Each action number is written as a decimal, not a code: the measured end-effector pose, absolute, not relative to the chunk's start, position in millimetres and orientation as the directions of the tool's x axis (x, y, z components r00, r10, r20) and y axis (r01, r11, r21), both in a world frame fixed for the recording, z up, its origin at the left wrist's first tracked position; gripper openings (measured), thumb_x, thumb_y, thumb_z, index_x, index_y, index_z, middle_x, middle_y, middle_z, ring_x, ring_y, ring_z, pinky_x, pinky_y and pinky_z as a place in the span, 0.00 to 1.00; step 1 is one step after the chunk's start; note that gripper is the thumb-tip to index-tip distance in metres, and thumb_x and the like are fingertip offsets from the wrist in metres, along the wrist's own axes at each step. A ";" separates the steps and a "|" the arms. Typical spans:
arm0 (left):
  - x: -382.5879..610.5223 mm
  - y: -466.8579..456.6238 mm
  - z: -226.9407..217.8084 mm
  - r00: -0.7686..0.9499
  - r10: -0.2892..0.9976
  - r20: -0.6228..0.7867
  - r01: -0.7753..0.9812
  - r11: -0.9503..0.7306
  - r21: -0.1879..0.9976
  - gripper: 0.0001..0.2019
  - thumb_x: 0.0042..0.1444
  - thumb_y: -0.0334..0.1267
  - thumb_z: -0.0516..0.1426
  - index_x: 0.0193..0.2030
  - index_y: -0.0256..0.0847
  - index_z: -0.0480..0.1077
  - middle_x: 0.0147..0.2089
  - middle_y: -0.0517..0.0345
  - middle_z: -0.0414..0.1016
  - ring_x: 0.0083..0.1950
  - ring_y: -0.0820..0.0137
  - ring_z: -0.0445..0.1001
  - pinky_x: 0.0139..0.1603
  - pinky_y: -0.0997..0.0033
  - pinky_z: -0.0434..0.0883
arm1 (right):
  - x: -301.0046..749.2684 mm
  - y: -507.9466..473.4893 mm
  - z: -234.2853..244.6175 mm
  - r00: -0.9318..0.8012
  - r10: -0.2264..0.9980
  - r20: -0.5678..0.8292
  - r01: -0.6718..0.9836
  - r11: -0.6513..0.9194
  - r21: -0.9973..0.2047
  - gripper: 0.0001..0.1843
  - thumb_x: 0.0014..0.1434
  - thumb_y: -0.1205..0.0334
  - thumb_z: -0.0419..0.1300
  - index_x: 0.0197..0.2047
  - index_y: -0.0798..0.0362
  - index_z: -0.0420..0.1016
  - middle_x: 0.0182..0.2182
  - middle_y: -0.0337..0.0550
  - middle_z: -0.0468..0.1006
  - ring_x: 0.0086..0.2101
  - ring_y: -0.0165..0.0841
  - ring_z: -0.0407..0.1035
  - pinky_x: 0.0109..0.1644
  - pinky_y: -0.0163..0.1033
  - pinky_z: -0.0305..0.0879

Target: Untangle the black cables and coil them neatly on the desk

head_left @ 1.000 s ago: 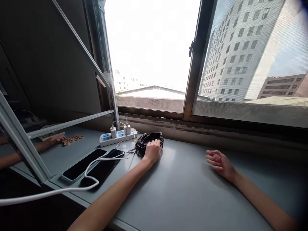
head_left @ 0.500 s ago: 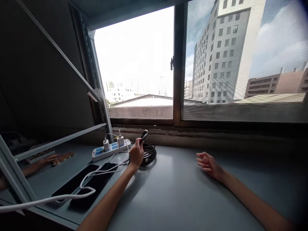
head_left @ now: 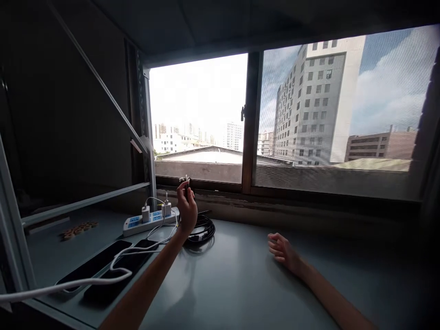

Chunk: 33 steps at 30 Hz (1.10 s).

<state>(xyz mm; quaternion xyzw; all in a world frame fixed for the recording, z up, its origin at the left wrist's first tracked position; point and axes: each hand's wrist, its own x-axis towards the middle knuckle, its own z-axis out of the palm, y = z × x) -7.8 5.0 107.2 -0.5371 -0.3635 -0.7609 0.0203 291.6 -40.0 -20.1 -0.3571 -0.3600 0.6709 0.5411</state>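
Observation:
My left hand [head_left: 188,211] is raised above the back of the grey table, its fingers closed on a slim dark item with pale tips [head_left: 186,180]. Most of that item is hidden in the fingers, so its exact kind is unclear. Just behind and below this hand lies a coil of black cable [head_left: 210,233] with a light connector. Off to the right, my right hand [head_left: 282,251] rests on its side on the tabletop [head_left: 237,275]. Its fingers are loosely curled in, and nothing shows in them.
A white power strip [head_left: 151,222] with two plugged-in chargers stands at the back left. White cables [head_left: 120,271] run from it over two dark phones [head_left: 99,263]. Small brown pieces [head_left: 79,229] lie beyond a metal frame [head_left: 85,201]. A window [head_left: 249,123] closes off the back.
My left hand has lifted the dark item and turned it upright. The view has tilted upward. My right hand stays curled on the table. Another person's hand at the far left is gone from view.

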 end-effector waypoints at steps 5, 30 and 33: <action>32.9 -11.6 159.0 -0.408 0.323 0.854 0.302 -0.835 0.460 0.12 0.64 0.40 0.43 0.41 0.39 0.64 0.25 0.63 0.57 0.23 0.75 0.57 0.26 0.75 0.60 | 290.2 -42.3 -19.0 -0.146 0.985 -0.091 -0.425 -0.145 -0.894 0.19 0.44 0.57 0.61 0.29 0.52 0.51 0.18 0.28 0.44 0.15 0.22 0.41 0.13 0.23 0.37; 14.2 -61.3 208.5 -0.063 0.367 0.928 -0.158 -0.922 0.354 0.06 0.59 0.38 0.55 0.42 0.40 0.69 0.13 0.71 0.52 0.11 0.81 0.54 0.12 0.80 0.50 | 260.0 -45.8 5.4 -0.217 0.965 -0.146 0.131 -0.120 -0.984 0.20 0.43 0.45 0.59 0.26 0.53 0.60 0.15 0.30 0.51 0.13 0.23 0.43 0.09 0.26 0.51; 15.4 -62.4 207.2 -0.034 0.376 0.926 -0.179 -0.914 0.364 0.07 0.59 0.38 0.55 0.42 0.41 0.69 0.12 0.71 0.52 0.10 0.81 0.54 0.10 0.80 0.49 | 231.3 -41.5 35.8 -0.254 0.964 -0.077 0.136 -0.044 -0.990 0.22 0.46 0.42 0.58 0.31 0.54 0.65 0.21 0.36 0.59 0.18 0.27 0.55 0.11 0.27 0.58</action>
